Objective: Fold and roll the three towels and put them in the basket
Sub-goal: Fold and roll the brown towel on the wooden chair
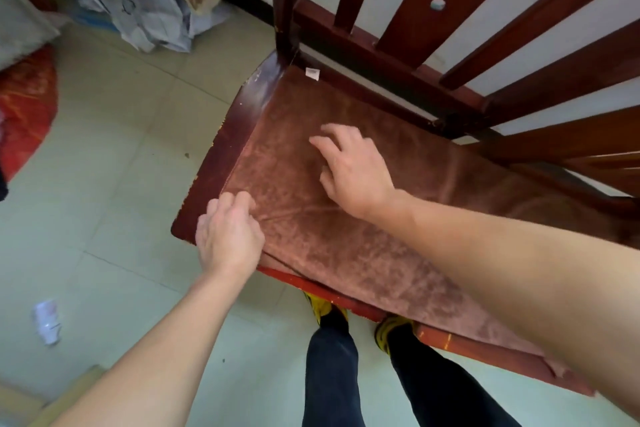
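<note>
Rust-brown towel (346, 253) lies flat on the wooden bench seat (214, 163), its long axis running off to the right. The left hand (228, 232) pinches its near-left corner (creases fan from there). The right hand (353, 173), fingers spread and loose, sits mid-cloth.

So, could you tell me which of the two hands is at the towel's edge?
The left hand, its fingers curled on the left edge of the towel; the right hand lies over the towel's middle with fingers spread.
</note>
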